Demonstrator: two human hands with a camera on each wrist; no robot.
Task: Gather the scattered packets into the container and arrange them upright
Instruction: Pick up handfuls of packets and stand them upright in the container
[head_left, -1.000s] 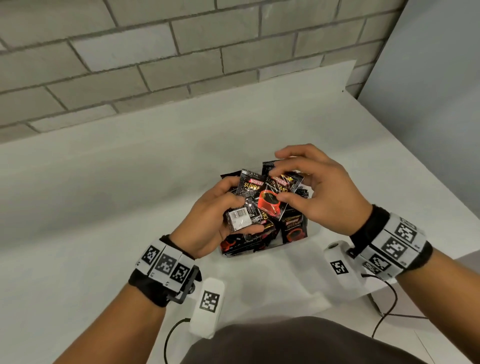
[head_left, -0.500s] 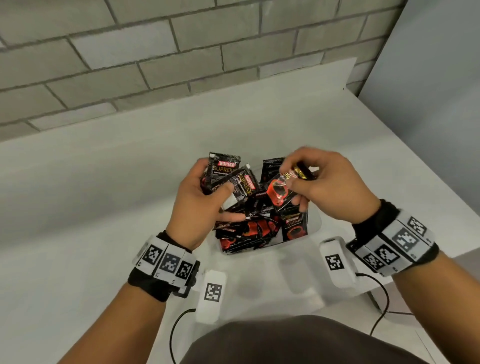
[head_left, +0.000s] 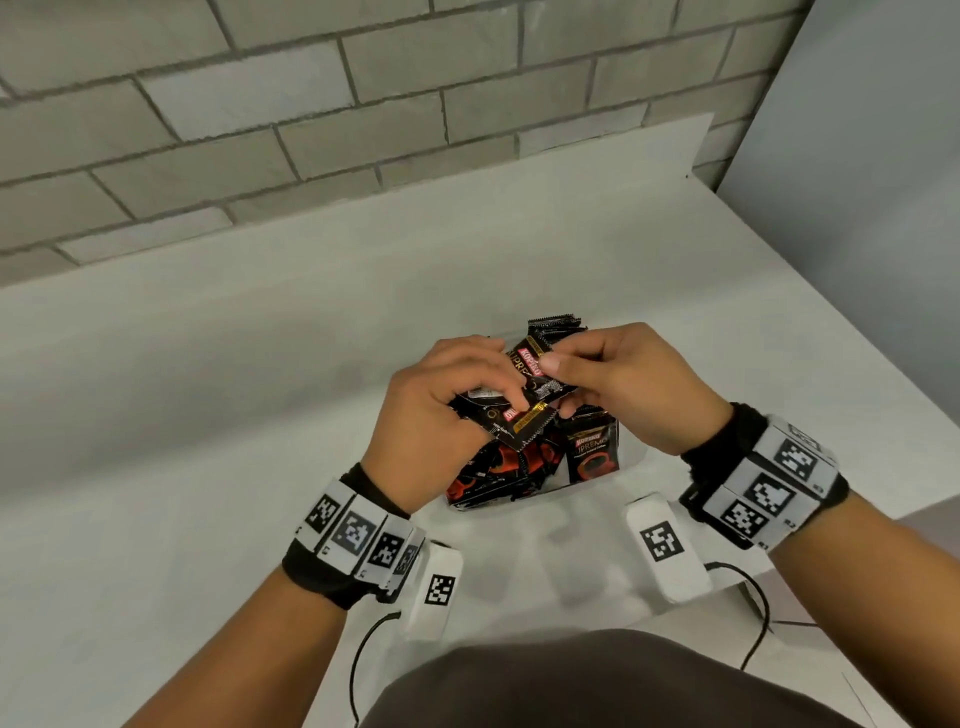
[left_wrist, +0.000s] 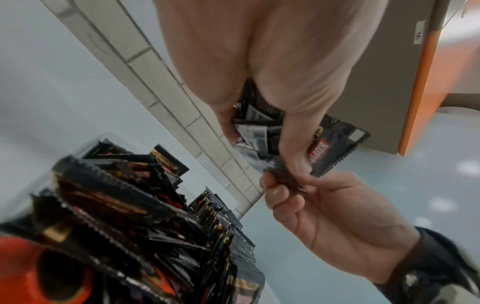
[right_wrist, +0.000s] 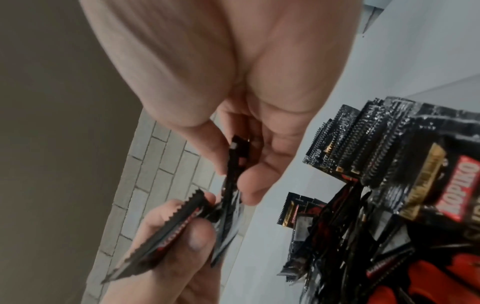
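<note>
A clear container (head_left: 631, 460) on the white table holds several black and red coffee packets (head_left: 592, 452), some upright, some lying in a heap. Above it, my left hand (head_left: 498, 376) grips a small bundle of packets (head_left: 524, 423). My right hand (head_left: 558, 358) pinches the top edge of one black packet (head_left: 527, 358) at that bundle. In the left wrist view the left thumb and fingers clamp the bundle (left_wrist: 335, 148), with the right hand (left_wrist: 311, 205) meeting it. In the right wrist view a packet edge (right_wrist: 233, 164) sits between the right fingers.
The white table (head_left: 208, 415) runs back to a grey brick wall (head_left: 311, 130). A grey panel (head_left: 857, 182) stands along the table's right edge. Cables (head_left: 363, 649) trail from both wrist units near the front edge.
My hands have closed together over the container. The left hand's bundle has tilted flatter, and the right hand has moved from its red-printed packet to pinching one at the bundle.
</note>
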